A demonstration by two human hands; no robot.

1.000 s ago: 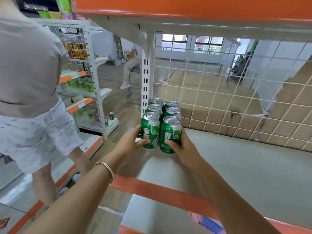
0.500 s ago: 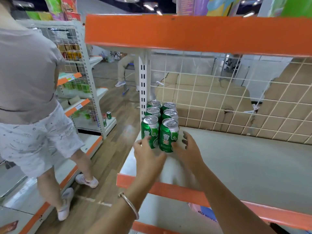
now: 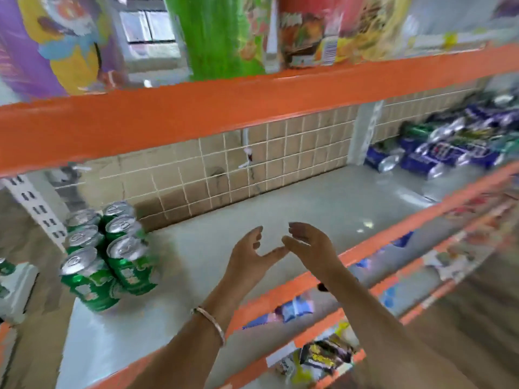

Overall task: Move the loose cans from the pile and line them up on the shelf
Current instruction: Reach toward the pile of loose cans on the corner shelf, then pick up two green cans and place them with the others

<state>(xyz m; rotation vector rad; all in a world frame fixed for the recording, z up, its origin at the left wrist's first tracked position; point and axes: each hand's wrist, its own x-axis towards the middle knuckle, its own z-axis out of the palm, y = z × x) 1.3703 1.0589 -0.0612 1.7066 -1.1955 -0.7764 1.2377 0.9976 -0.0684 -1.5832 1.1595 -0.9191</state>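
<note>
Green cylindrical cans (image 3: 112,256), glossy shelf (image 3: 280,209).

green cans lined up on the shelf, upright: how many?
6, in two columns of three at the shelf's left end. Left column. Right column. Motion blur may hide more behind.

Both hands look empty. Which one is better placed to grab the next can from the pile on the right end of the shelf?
The right hand, probably. Both hands are open and empty, but it is on the side of the pile, while the left hand would have to cross over it. The green cans already stand in two rows.
</note>
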